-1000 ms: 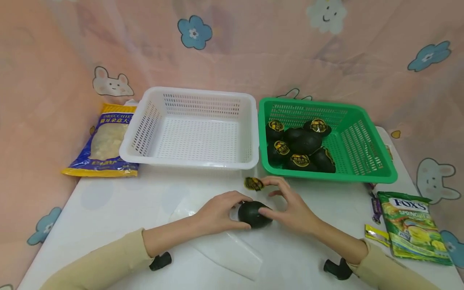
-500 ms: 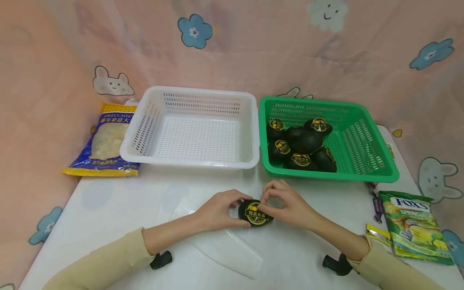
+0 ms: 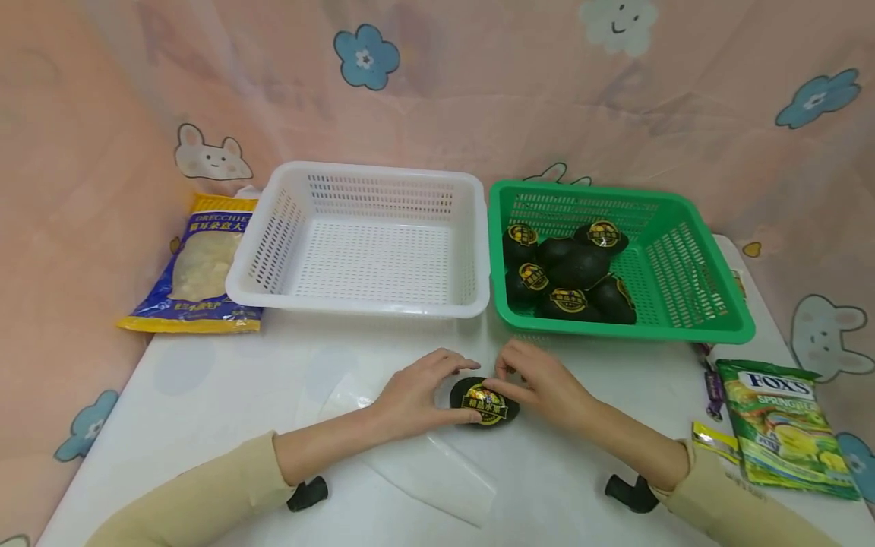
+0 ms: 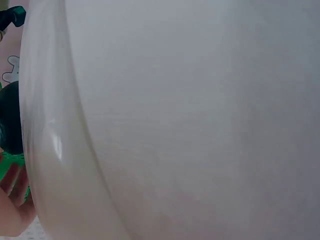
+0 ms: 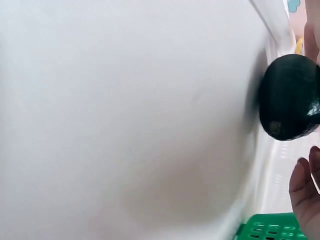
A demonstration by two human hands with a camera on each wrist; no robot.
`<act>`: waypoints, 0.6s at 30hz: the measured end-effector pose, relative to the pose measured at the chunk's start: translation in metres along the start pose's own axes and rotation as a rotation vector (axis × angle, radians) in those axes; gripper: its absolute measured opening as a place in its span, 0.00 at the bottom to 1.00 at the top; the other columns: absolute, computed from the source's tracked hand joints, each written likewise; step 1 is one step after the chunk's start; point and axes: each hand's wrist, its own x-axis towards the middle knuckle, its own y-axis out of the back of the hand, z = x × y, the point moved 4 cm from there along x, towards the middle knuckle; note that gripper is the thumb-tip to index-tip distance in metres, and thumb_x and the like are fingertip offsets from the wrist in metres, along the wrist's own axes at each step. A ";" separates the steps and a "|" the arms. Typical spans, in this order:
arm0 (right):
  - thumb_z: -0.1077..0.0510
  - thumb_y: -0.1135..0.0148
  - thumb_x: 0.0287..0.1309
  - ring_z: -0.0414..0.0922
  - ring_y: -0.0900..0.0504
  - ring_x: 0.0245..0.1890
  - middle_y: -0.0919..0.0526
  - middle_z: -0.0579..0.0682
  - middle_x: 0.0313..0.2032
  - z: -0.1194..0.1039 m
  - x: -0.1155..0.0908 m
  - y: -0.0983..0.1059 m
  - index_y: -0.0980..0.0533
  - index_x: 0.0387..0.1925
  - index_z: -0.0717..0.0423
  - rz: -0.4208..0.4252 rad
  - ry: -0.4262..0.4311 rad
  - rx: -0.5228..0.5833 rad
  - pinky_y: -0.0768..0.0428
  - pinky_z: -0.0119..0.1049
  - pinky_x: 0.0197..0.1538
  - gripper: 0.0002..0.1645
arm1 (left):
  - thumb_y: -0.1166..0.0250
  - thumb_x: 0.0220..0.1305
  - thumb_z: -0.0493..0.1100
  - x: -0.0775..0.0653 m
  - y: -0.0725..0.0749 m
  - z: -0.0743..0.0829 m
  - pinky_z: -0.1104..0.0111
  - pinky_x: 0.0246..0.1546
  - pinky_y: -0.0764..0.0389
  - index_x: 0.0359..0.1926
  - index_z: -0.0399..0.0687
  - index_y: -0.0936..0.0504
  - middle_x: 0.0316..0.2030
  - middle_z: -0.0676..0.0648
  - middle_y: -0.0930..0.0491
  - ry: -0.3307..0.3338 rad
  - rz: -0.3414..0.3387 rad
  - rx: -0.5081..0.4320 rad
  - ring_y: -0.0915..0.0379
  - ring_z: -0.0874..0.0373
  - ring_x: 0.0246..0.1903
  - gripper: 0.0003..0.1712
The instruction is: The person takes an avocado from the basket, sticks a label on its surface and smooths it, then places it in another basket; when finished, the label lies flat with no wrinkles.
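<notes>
A dark avocado [image 3: 511, 412] with a black and gold sticker [image 3: 487, 404] on top sits on the white table between the two hands. The left hand [image 3: 420, 399] is at its left side, thumb touching the sticker's lower edge, its other fingers raised slightly clear of the fruit. From the right, the right hand [image 3: 547, 387] rests its thumb on the sticker's upper part; its other fingers are loosely bent above. In the right wrist view the avocado [image 5: 289, 97] shows between parts of both hands. Only an edge of the avocado [image 4: 11, 119] appears in the left wrist view.
A white basket [image 3: 357, 310] stands behind the hands; beside it, a green basket [image 3: 677, 334] holds several stickered avocados [image 3: 577, 270]. A translucent sheet [image 3: 431, 482] lies in front. A pasta bag [image 3: 198, 273] is at left, a Fox's candy bag [image 3: 786, 429] at right.
The sticker, earlier held at the right fingertips above the avocado, now lies on the fruit. The left fingers have lifted off its far side and the left thumb has moved onto the sticker.
</notes>
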 end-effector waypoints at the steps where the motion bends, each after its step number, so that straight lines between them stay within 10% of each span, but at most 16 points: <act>1: 0.54 0.30 0.57 0.42 0.26 0.33 0.29 0.38 0.30 0.001 -0.001 -0.001 0.30 0.30 0.44 0.007 0.025 0.025 0.24 0.33 0.34 0.14 | 0.26 0.53 0.58 -0.001 0.001 0.001 0.70 0.44 0.23 0.57 0.59 0.21 0.51 0.57 0.25 -0.041 0.026 0.026 0.29 0.65 0.50 0.31; 7: 0.54 0.27 0.54 0.38 0.26 0.41 0.26 0.34 0.36 0.005 -0.007 -0.003 0.27 0.36 0.42 -0.005 0.158 0.134 0.24 0.36 0.43 0.14 | 0.26 0.54 0.54 -0.003 0.003 0.007 0.74 0.39 0.25 0.50 0.61 0.14 0.49 0.52 0.23 -0.255 0.123 0.116 0.30 0.60 0.50 0.21; 13: 0.41 0.26 0.46 0.44 0.30 0.39 0.27 0.41 0.35 0.017 -0.007 -0.006 0.31 0.35 0.45 -0.086 0.047 0.114 0.30 0.34 0.42 0.24 | 0.25 0.53 0.54 -0.002 0.002 0.002 0.73 0.43 0.24 0.48 0.57 0.13 0.48 0.54 0.22 -0.187 0.103 0.030 0.29 0.60 0.51 0.20; 18: 0.44 0.24 0.45 0.45 0.28 0.39 0.24 0.45 0.35 0.020 -0.007 -0.005 0.28 0.37 0.48 -0.051 -0.037 0.122 0.26 0.37 0.42 0.25 | 0.25 0.52 0.56 0.007 -0.002 0.004 0.70 0.52 0.25 0.51 0.55 0.21 0.56 0.52 0.25 -0.191 -0.044 0.026 0.29 0.64 0.56 0.26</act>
